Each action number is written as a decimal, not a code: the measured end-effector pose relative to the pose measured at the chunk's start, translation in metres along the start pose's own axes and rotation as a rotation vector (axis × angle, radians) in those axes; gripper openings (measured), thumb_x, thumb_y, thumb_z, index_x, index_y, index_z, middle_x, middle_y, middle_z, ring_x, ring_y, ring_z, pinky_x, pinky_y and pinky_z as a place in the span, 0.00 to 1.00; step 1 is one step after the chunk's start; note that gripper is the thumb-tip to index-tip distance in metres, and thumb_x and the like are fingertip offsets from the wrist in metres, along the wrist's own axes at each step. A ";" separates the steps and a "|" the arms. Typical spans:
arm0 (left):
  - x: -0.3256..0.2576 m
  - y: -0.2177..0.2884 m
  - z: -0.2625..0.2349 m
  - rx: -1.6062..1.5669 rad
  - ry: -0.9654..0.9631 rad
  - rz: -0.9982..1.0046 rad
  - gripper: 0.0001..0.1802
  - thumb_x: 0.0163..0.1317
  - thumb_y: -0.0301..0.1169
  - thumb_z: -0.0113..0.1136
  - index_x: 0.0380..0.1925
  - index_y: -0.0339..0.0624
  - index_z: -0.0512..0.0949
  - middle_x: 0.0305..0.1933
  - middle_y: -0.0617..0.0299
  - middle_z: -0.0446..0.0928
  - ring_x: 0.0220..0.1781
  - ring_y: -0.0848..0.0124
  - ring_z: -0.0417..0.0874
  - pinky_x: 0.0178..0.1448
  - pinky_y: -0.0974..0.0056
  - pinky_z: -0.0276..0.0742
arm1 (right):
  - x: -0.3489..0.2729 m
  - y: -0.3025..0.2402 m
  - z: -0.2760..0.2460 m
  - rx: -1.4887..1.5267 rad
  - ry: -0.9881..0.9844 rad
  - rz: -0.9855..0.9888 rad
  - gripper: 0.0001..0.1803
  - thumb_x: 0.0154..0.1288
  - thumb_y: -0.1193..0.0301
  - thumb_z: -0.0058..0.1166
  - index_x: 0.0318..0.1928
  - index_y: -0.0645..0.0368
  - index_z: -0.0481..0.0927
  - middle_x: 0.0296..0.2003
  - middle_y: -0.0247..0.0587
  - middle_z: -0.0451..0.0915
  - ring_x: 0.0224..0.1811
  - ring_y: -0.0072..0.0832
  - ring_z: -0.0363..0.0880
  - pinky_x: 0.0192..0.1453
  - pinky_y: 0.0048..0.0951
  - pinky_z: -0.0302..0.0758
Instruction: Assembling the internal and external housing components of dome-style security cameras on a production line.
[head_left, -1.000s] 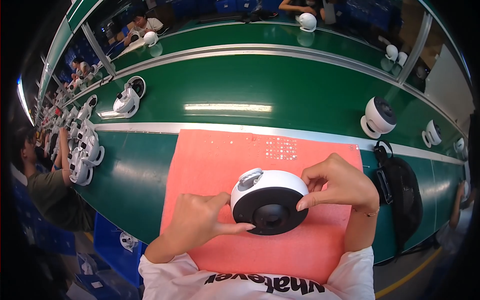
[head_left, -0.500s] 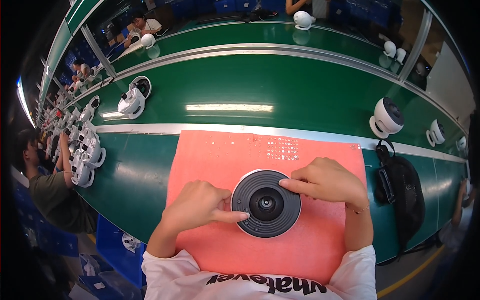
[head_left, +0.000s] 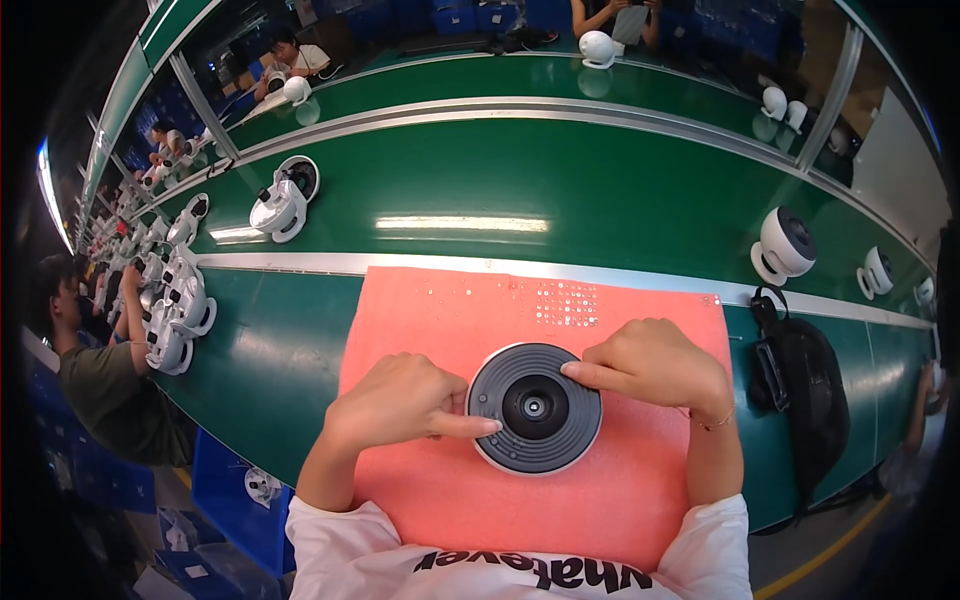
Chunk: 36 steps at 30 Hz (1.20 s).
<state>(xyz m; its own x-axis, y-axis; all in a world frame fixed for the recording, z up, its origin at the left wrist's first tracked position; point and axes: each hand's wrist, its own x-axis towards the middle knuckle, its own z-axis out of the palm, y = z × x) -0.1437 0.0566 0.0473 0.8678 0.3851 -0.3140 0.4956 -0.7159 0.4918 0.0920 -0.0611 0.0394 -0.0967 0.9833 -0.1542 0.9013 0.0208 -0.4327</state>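
Two hands of ours grasp one round white device (head_left: 536,410), which is at the middle of the pink mat (head_left: 440,500), its dark ringed face (head_left: 582,432) turned to us. The left hand (head_left: 405,400) lays its thumb near eight o'clock of the face, the right hand (head_left: 650,365) near one o'clock, other fingers bent at the side. Whether the device rests on the mat, we cannot tell. As we judge, face and lens (head_left: 534,406) are already in place; what work is left, this view does not show. Small bright pieces (head_left: 567,303) lie in rows at twelve o'clock, near the mat's far edge, so room there is less. At six o'clock bare mat gives us space, up to our white shirt (head_left: 390,570); at three o'clock, beyond the mat, a black bag (head_left: 815,400) limits our right forearm.
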 end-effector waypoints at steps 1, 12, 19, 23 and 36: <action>-0.001 -0.001 -0.001 0.015 0.003 -0.001 0.31 0.49 0.60 0.56 0.14 0.39 0.77 0.12 0.60 0.73 0.17 0.64 0.77 0.25 0.64 0.70 | 0.001 -0.002 0.000 -0.001 0.003 -0.003 0.31 0.65 0.47 0.37 0.16 0.56 0.78 0.13 0.43 0.73 0.19 0.41 0.73 0.26 0.37 0.68; -0.004 -0.012 -0.010 0.016 -0.058 0.005 0.29 0.50 0.58 0.57 0.14 0.41 0.77 0.11 0.64 0.74 0.16 0.70 0.78 0.25 0.69 0.71 | 0.001 -0.035 0.007 -0.154 0.580 -0.219 0.16 0.55 0.58 0.57 0.33 0.58 0.79 0.31 0.40 0.77 0.34 0.36 0.75 0.36 0.35 0.70; -0.009 -0.015 -0.017 -0.013 -0.040 -0.010 0.28 0.49 0.57 0.59 0.14 0.40 0.77 0.11 0.63 0.73 0.15 0.69 0.77 0.24 0.68 0.68 | 0.004 -0.063 0.008 0.003 0.221 -0.392 0.16 0.51 0.65 0.59 0.39 0.58 0.77 0.40 0.40 0.74 0.45 0.36 0.73 0.47 0.35 0.68; -0.014 -0.016 -0.020 0.082 -0.018 0.026 0.28 0.49 0.56 0.59 0.15 0.39 0.77 0.11 0.61 0.73 0.16 0.67 0.76 0.24 0.67 0.68 | 0.006 -0.062 0.008 0.092 0.157 -0.661 0.20 0.54 0.76 0.51 0.50 0.57 0.74 0.44 0.42 0.74 0.53 0.36 0.69 0.56 0.38 0.61; -0.018 -0.021 -0.028 -0.006 -0.090 0.001 0.30 0.47 0.58 0.60 0.13 0.38 0.77 0.11 0.60 0.72 0.15 0.65 0.75 0.24 0.66 0.69 | 0.017 -0.072 0.006 0.205 0.165 -0.560 0.24 0.53 0.72 0.56 0.53 0.54 0.70 0.41 0.40 0.74 0.45 0.39 0.72 0.49 0.36 0.65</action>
<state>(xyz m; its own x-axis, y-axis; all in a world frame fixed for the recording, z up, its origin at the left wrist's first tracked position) -0.1683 0.0808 0.0649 0.8618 0.3299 -0.3853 0.4951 -0.7126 0.4971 0.0234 -0.0470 0.0630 -0.4506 0.8483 0.2781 0.6311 0.5231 -0.5729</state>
